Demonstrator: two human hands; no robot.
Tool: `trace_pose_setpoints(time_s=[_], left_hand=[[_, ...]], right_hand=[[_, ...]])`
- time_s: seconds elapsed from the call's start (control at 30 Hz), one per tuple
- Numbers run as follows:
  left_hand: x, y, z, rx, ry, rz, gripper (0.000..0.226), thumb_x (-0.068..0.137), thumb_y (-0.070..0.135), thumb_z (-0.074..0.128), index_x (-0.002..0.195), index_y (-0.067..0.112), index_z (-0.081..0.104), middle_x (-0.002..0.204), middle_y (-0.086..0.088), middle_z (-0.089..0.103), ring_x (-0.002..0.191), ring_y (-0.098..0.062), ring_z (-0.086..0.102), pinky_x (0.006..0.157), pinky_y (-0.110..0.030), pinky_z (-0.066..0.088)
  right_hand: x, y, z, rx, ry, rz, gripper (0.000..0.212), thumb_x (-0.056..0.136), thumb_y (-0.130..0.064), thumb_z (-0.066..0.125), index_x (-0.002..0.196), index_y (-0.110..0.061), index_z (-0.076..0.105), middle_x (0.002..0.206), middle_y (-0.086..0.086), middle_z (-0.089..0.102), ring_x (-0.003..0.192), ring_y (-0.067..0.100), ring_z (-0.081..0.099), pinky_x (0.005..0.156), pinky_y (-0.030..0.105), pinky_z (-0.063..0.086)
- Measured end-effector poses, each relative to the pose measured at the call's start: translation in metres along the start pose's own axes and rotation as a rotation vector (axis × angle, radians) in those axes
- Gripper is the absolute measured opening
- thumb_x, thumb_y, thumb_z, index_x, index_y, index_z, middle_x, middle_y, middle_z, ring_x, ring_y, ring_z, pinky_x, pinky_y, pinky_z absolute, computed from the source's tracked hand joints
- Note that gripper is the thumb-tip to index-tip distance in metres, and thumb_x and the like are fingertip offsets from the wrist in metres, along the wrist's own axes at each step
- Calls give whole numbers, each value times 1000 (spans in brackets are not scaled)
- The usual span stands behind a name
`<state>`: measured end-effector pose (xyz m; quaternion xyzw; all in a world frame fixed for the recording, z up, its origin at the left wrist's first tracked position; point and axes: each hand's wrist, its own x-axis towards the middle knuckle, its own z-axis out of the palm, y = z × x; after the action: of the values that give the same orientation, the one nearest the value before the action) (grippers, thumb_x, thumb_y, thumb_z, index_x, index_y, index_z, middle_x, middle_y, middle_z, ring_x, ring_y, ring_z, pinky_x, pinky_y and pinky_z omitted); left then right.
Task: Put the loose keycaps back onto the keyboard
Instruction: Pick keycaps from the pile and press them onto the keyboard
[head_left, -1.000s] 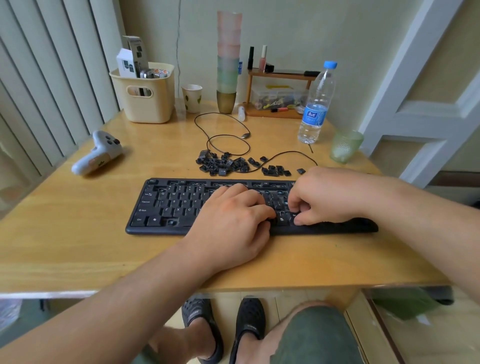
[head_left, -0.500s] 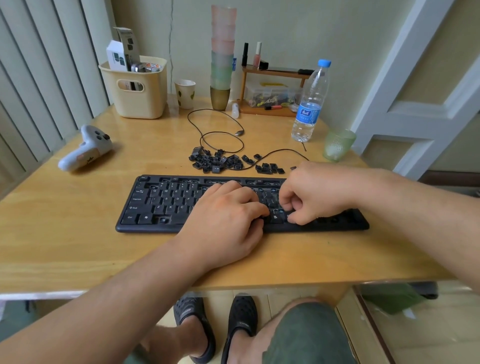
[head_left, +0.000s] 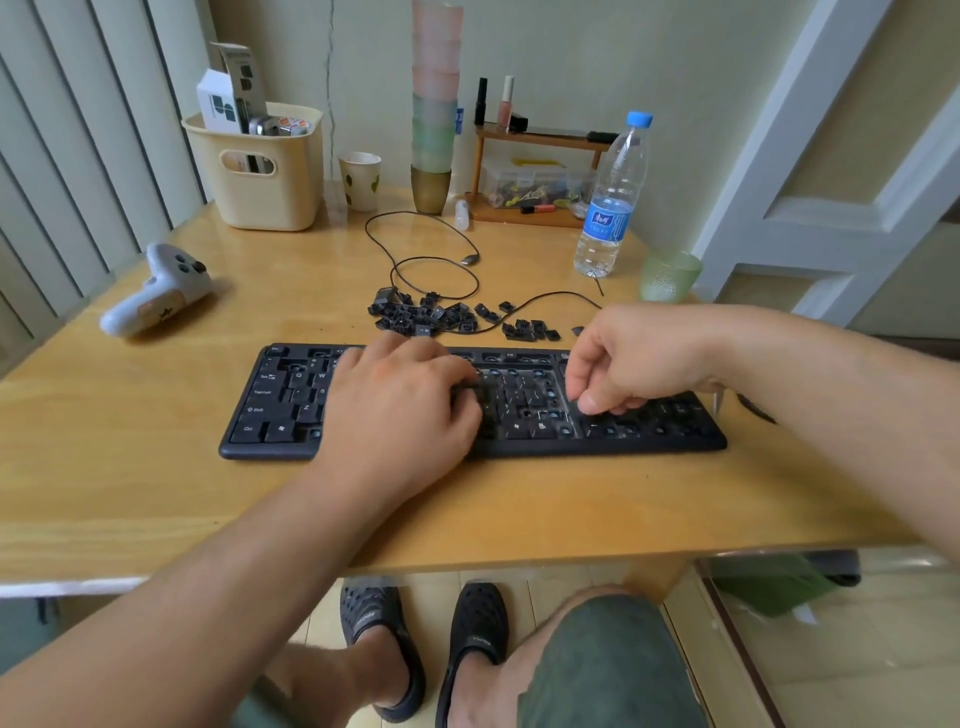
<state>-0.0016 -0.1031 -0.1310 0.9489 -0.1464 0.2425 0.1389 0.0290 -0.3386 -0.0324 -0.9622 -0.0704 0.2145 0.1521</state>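
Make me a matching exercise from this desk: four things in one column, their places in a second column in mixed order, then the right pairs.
Things:
1. game controller
2. water bottle
3. loose keycaps
4. left hand

Places:
A. in a heap just behind the keyboard
B. resting on the middle of the keyboard
C. near the left edge of the desk
D. standing at the back right, beside the green glass

Pairs: 1-C, 2-D, 3-A, 4-B
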Motion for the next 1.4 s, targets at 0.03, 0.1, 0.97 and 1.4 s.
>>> trace_pose_setpoints(time_s=[0.03,0.1,0.97,1.4], left_hand=[[1,-3,0,4,-5,-28,34,92,48,49,111,39,74,116,15,69,114,-22,56,93,-41,45],[2,-5,0,3,-14,-51,31,90,45,51,110,40,75,116,15,68,114,-23,56,93,-41,45],[-1,0,6,-34,-141,429,44,96,63,43,129,48,66,125,14,64,113,-19,55,92,-43,49],[1,13,8,52,-168,578,49,97,60,37,143,53,53,133,12,59,119,-22,52,91,-43,43]], right_hand=[[1,-2,2,7,-17,13,10,88,-14,80,86,-23,78,85,6,79,78,19,71,88,46,61],[3,-5,7,-33,-21,27,9,89,-15,79,86,-23,78,82,6,79,77,19,70,87,47,61],[3,-15,25,13,17,196,10,92,-19,76,86,-27,79,108,3,72,119,34,64,99,47,55],[4,-21,25,-19,23,191,10,95,-17,72,91,-26,77,108,0,70,109,23,63,98,43,54]])
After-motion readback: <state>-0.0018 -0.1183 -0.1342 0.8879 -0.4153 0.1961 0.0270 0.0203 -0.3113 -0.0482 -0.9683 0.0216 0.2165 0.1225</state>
